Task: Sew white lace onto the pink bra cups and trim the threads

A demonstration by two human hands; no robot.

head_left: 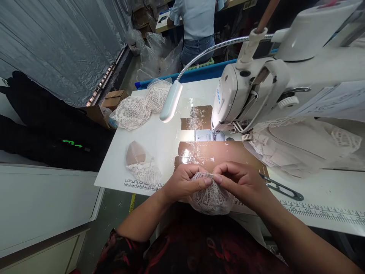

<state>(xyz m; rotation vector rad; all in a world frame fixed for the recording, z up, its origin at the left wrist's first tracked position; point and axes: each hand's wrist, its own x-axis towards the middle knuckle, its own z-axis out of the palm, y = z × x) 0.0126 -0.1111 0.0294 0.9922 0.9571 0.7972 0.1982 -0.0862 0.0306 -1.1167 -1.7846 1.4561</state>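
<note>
Pinching the top edge of this lace piece (212, 201) with both hands right now, so I'd call this the fiddly lining-up step. My left hand (186, 180) has the edge between thumb and fingers, my right hand (245, 182) does the same just beside it, thumbs nearly meeting. Neither hand is spread wide; both are closed down to a tight pinch. The piece itself hangs at the near edge of the white table (171, 146), on my side of the shiny brown patch (196, 148), and well short of the sewing machine's presser foot (214, 135). Can't tell whether there's one layer or two under my thumbs, it's too small to make out.

As I judge it, the next move calls for small finger work: keep that edge flat, don't stretch the lace, and hold the pinch point if it shifts at all. Lace this open probably puckers easily. The thread snips (298, 196) lie near my right wrist, and another lace cup (145, 173) sits off to my left.
</note>
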